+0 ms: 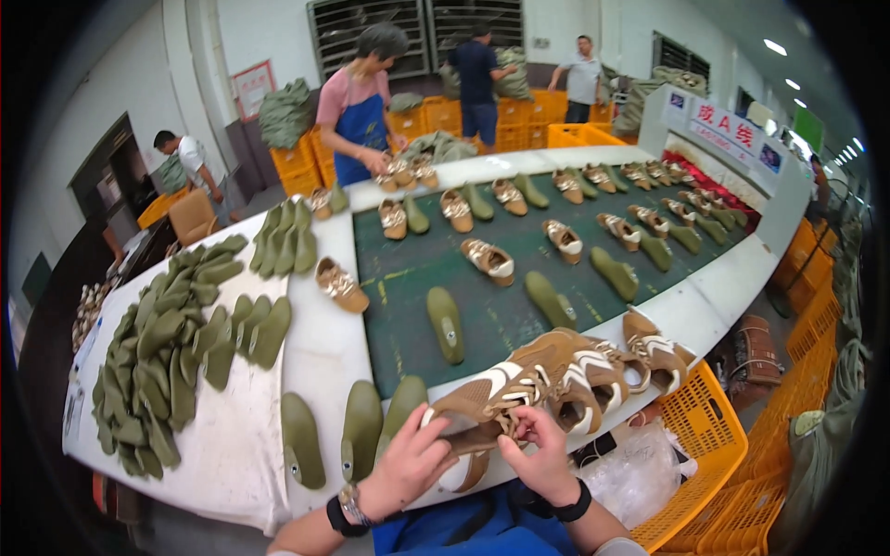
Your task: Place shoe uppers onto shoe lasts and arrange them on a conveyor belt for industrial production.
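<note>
A brown and white sneaker (pixel 473 397) is held at the near edge of the table, its opening tilted toward me. My left hand (pixel 408 463) grips the collar on its left side. At the laces and tongue, my right hand (pixel 540 456) pinches with thumb and finger; which of the two it holds I cannot tell. Several more brown sneakers (pixel 607 375) stand close together just to the right. Behind my left hand lie green shoe lasts (pixel 362 431) on the white tabletop, and one more last (pixel 445 324) is on the green belt.
The green conveyor belt (pixel 399 343) carries pairs of sneakers and lasts. A heap of lasts (pixel 153 380) covers the white cloth at left. An orange crate (pixel 709 435) with plastic bags (pixel 640 473) is beside me at right. A co-worker in a blue apron (pixel 362 130) handles shoes across the table.
</note>
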Motion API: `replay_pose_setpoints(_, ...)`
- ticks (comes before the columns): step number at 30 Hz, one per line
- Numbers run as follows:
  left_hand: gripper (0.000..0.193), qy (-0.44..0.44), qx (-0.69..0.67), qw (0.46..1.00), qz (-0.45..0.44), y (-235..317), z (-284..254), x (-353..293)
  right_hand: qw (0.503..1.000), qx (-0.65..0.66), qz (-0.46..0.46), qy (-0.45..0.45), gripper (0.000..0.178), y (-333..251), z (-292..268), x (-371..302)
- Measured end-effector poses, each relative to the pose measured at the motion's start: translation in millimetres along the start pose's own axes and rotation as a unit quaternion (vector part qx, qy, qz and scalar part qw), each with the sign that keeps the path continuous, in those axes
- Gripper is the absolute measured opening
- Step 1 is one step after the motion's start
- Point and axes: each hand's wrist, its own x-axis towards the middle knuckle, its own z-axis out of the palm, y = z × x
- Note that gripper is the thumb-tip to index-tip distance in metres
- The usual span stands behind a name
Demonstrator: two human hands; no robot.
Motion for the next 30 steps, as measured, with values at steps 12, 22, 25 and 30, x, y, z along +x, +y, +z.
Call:
replay_pose_setpoints(12,0.030,0.091,-0.166,0.894,-0.406,-237.5,10.8,51.3,0.852,-0.388,0.282,-0.209,0.054,172.4,-106.3,-148.2)
replay_pose_setpoints(22,0.026,0.123,0.071,0.883,-0.446,-372.2,186.8,108.0,0.834,-0.342,0.424,-0.087,0.032,253.6,-69.6,-164.0)
replay_pose_setpoints(25,0.031,0.120,0.075,0.876,-0.461,-394.8,216.4,110.1,0.868,-0.295,0.380,-0.124,0.026,262.7,-75.2,-169.2)
replay_pose_setpoints(30,0.048,0.043,0.063,0.923,-0.377,-411.4,209.7,108.5,0.873,-0.309,0.358,-0.115,0.029,279.4,-73.1,-182.0)
